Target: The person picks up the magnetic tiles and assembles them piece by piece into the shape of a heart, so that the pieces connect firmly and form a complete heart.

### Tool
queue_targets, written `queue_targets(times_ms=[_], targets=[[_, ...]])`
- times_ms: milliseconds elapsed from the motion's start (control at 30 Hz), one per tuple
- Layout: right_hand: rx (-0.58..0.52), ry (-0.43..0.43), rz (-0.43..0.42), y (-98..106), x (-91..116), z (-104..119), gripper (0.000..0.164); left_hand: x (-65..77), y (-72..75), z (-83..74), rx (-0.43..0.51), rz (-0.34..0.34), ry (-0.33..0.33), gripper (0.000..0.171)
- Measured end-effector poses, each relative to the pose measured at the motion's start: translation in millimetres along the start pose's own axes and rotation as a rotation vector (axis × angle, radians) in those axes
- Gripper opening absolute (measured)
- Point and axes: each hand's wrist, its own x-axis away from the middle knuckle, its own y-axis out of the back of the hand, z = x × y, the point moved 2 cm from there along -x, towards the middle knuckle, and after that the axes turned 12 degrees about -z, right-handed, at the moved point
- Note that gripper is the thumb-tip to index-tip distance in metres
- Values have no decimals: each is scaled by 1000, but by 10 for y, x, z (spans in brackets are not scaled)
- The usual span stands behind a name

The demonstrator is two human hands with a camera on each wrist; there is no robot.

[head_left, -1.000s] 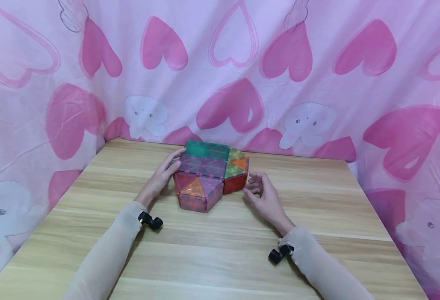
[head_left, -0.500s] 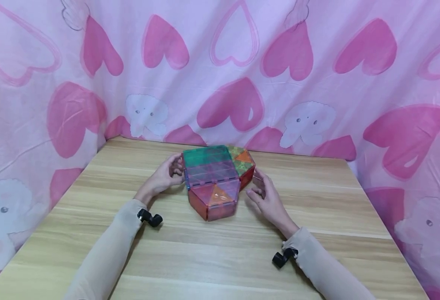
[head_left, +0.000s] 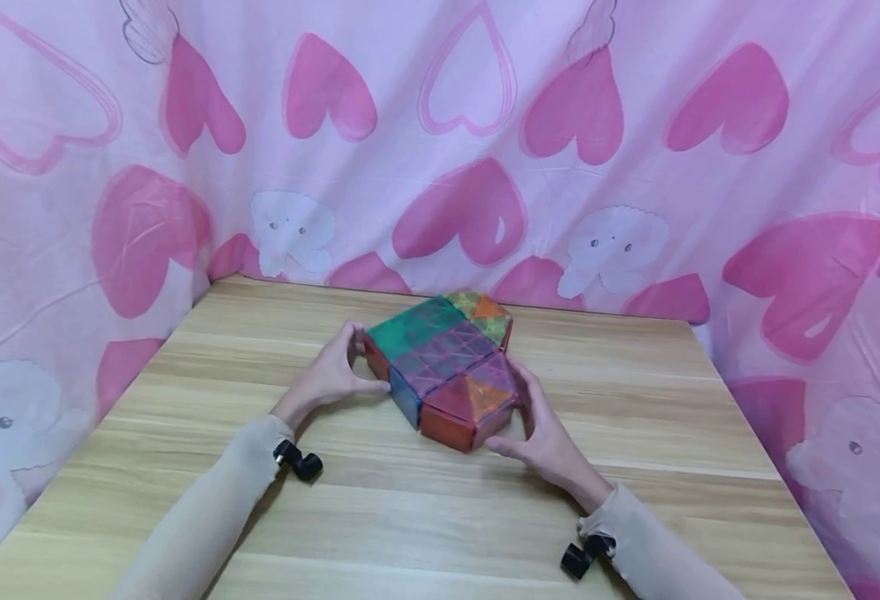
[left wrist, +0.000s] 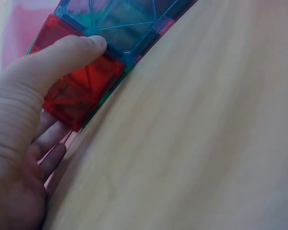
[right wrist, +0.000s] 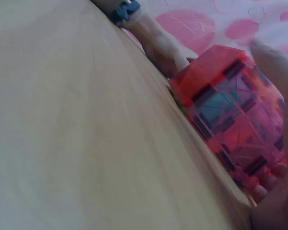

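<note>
A low, closed block built of translucent magnetic tiles (head_left: pixel 447 354) lies on the wooden table, with green, purple, yellow-green and orange pieces on top and red and blue side walls. My left hand (head_left: pixel 327 371) holds its left corner. In the left wrist view the thumb (left wrist: pixel 77 52) presses where a red tile (left wrist: pixel 86 84) meets a blue tile (left wrist: pixel 129 24), and the other fingers go behind the red one. At the front right corner my right hand (head_left: pixel 548 429) grips the block, thumb in front and fingers along the right side. The right wrist view shows pink-red walls (right wrist: pixel 249 124) close up.
The wooden table (head_left: pixel 380 517) reaches back to a pink curtain (head_left: pixel 447 108) printed with hearts, which hangs behind and on both sides. A small black device is strapped at each wrist.
The tile block has turned counterclockwise, its front end swinging toward the right. My left hand has shifted its hold slightly nearer, and the right hand has moved forward onto the front corner.
</note>
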Motion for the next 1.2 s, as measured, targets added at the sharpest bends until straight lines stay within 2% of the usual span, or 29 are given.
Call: queue_targets(times_ms=[133,200,300,500,667,800,900,967,1000,1100,1167,1200], targets=[[88,-42,-2,91,-27,-35,143,93,-61,-54,-90,35,-39,87],[118,-30,-5,166,-43,-57,146,127,-73,-83,-107,86,-53,83],[106,-7,-5,340,-55,-113,144,154,-98,-122,-89,179,-79,73],[49,41,-26,724,-135,-221,123,182,-116,-207,-46,332,-107,52],[105,43,-168,926,-202,-290,94,210,-210,-257,22,442,-147,37],[166,10,-289,968,-206,-300,67,271,-369,-346,61,544,-177,47],[127,24,-270,949,-205,-295,71,337,-509,-441,54,574,-191,54],[93,43,-214,931,-218,-294,85,352,-583,-476,52,518,-192,49],[75,51,-182,922,-227,-294,93,347,-603,-479,46,455,-186,44],[79,43,-125,892,-262,-290,111,286,-571,-425,30,162,-129,38],[84,16,-120,871,-286,-285,119,235,-500,-364,32,-26,-77,51],[83,4,-124,859,-299,-281,120,209,-464,-332,39,-90,-58,61]])
